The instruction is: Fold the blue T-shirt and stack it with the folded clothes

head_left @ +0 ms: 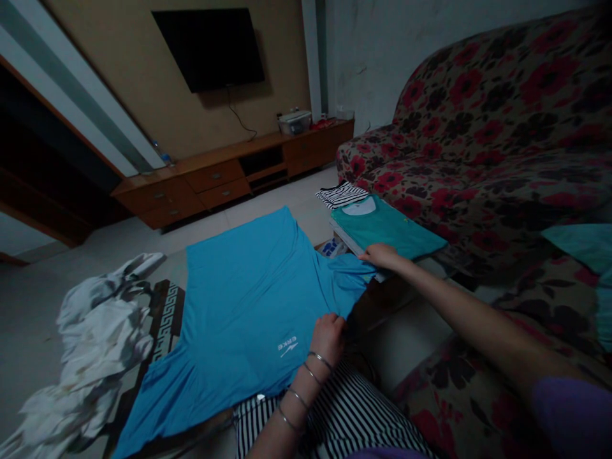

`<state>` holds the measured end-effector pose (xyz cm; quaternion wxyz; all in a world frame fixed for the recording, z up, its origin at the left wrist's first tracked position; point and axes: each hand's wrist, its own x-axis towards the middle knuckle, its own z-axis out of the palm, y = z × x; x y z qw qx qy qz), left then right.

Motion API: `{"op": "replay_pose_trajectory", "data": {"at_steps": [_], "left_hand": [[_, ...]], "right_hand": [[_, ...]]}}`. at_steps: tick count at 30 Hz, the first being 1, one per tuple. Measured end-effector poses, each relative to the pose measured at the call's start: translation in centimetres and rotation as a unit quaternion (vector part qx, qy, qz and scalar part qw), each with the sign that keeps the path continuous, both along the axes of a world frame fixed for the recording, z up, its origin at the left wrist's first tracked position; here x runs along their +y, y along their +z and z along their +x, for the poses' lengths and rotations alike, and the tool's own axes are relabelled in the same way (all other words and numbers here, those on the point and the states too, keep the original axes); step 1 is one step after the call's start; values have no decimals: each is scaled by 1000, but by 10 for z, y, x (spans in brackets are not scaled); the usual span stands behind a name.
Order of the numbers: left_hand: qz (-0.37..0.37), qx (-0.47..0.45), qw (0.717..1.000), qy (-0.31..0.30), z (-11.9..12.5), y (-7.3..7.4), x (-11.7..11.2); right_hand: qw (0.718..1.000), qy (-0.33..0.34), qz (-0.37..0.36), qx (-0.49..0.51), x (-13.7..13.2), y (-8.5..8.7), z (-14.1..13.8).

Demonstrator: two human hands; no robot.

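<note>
I hold the shirt [243, 287] across the bench [168, 313]: left grip [329, 336] pinching its near edge, right grip [381, 255] pinching its sleeve [348, 273].

I see the right arm [459, 312] stretched in from the lower right of the frame, its right hand [382, 255] right of centre, fingertips pinched. The left forearm [303, 386] slants up from the bottom centre, the left hand [329, 335] curled, knuckles upward, fingers closed.
</note>
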<state>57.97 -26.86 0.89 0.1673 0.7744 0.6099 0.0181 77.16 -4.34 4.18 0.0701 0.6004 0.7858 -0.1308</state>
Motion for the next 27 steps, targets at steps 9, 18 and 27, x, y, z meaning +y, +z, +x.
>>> {"op": "replay_pose_trajectory", "data": {"at_steps": [9,18,27], "left_hand": [[-12,-38,999,13,-3,0,-2],[-7,-83,996,33,-4,-3,-6],[-18,-61,998,19,-1,8,4]], "right_hand": [[988,-101,81,79,9,-19,27],[961,-119,91,233,18,-39,45],[945,-44,-26,323,18,-30,52]]}}
